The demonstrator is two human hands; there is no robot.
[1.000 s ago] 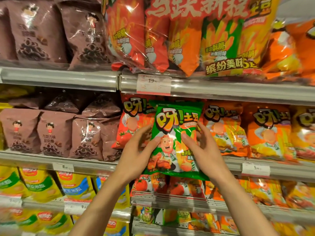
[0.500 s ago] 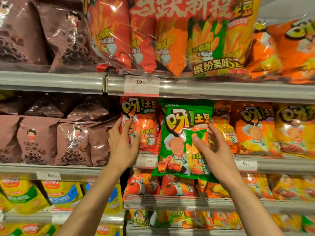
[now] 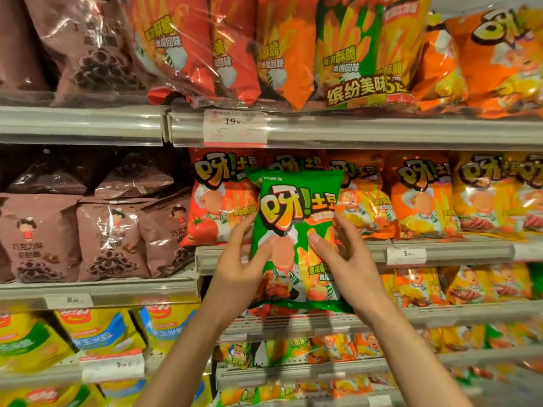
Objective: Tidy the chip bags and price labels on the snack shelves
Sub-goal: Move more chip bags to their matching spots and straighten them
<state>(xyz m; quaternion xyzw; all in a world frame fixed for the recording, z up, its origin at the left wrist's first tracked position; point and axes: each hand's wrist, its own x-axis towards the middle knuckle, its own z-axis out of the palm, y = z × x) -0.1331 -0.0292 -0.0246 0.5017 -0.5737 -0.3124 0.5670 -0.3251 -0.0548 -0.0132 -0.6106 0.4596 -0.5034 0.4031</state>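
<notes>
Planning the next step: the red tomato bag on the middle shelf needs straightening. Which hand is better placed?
Left. The left hand grips the green bag on the side next to the red tomato bag. The right hand grips the far side and would have to cross the green bag.

Both forearms are bare up to the frame's lower edge, with no sleeve in view. The left hand [image 3: 239,270] and right hand [image 3: 349,259] wear no gloves, rings or watch.
</notes>
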